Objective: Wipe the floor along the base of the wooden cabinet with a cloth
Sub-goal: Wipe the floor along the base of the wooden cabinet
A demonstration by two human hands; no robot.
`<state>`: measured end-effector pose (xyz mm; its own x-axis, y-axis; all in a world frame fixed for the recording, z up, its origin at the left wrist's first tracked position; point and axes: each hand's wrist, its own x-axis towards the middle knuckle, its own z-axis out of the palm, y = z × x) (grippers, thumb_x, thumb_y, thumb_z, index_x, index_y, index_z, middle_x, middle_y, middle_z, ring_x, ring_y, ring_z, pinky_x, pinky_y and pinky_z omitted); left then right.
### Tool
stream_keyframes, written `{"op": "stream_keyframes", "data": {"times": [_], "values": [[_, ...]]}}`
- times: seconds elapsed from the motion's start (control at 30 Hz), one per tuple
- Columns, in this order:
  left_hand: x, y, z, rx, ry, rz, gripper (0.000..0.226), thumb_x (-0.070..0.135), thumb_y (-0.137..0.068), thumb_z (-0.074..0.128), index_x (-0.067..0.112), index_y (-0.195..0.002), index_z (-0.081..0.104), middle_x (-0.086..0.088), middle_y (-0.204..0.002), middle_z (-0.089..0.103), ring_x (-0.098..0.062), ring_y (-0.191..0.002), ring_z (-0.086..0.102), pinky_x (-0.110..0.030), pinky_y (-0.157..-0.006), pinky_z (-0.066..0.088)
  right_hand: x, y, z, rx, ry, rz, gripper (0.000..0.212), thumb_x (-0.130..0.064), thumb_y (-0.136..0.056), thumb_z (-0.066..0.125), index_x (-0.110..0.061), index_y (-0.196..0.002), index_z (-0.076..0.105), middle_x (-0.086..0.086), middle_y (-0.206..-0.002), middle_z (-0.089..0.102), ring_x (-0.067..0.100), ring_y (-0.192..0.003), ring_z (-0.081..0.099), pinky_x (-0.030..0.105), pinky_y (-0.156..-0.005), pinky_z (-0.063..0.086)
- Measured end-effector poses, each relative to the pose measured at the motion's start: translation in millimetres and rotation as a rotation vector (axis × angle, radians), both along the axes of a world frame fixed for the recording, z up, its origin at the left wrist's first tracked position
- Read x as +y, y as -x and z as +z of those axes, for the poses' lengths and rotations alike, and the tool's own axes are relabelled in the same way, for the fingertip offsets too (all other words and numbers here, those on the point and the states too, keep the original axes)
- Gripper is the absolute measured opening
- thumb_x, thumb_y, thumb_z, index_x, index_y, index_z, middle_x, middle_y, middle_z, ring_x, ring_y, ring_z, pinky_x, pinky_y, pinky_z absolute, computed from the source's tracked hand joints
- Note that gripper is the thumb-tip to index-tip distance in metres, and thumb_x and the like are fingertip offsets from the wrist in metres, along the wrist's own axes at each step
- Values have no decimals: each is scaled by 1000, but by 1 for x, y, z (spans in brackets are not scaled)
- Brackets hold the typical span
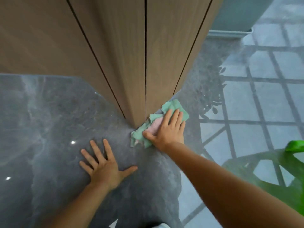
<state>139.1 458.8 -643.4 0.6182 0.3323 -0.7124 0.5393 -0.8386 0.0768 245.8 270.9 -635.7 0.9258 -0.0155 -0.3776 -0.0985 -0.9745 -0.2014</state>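
A tall wooden cabinet (125,55) with dark vertical seams rises from a glossy grey marble floor (57,112). At its base, right of the corner, lies a ragged green cloth with a pink patch (172,106). My right hand (167,129) presses flat on that cloth, fingers spread, pointing up and to the right along the cabinet's foot. My left hand (105,163) rests palm down on the bare floor, fingers apart, a little in front of the cabinet corner and holding nothing.
A pale blue-grey unit (235,15) stands at the back right. The shiny floor on the right reflects a window grid and foliage (263,96). A blurred green object (294,145) intrudes at the right edge.
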Motion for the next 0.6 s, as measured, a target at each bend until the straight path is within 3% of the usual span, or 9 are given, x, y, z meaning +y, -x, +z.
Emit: {"op": "stream_keyframes", "data": {"times": [0.1,0.17,0.27,0.33,0.4,0.5,0.6], "values": [[1,-2,4,53,35,18,154,108,-20,9,22,-131,-53,-19,-148,-52,-54,-142,-33,-71,-114,-7,44,30,-9,10,-50,109,127,-88,-62,30,-4,-150,-6,31,-157,-8,43,-144,-18,56,-114,-13],[3,-4,3,72,49,15,155,109,-17,11,24,-127,-57,-16,-139,-62,-52,-137,-41,-71,-113,-9,39,24,-15,-13,-5,167,128,-89,-59,30,-5,-151,1,28,-158,-2,40,-146,-14,56,-114,-12],[5,-10,2,104,54,12,155,107,-9,10,27,-121,-62,-15,-131,-68,-48,-119,-58,-72,-111,-12,-20,-31,-16,-77,79,18,131,-92,-57,28,-8,-151,-2,21,-161,-3,35,-148,-11,57,-117,-5],[4,-10,2,110,65,21,157,107,-9,12,27,-123,-61,-16,-132,-68,-47,-108,-67,-73,-110,-14,-65,-78,-8,7,146,-117,131,-93,-55,27,-11,-152,-7,16,-162,-8,32,-148,-12,58,-117,-4],[6,-8,-1,93,54,7,157,108,-11,12,28,-125,-60,-16,-134,-67,-46,-103,-69,-73,-110,-14,-84,-110,2,118,178,-233,128,-90,-59,35,-12,-152,-6,14,-162,-8,31,-148,-10,59,-117,-4],[6,-6,-4,89,44,16,156,108,-11,9,28,-126,-60,-15,-135,-66,-45,-106,-69,-73,-111,-12,-62,-113,3,77,125,-326,111,-79,-73,38,-11,-152,-1,17,-162,-5,32,-148,-9,58,-117,-2],[7,-6,-3,89,55,23,157,108,-12,10,28,-128,-58,-16,-138,-64,-47,-111,-66,-74,-111,-11,-15,-53,-9,-40,3,-202,98,-68,-83,34,-11,-153,-2,17,-162,-8,32,-148,-13,55,-118,-6]]}}
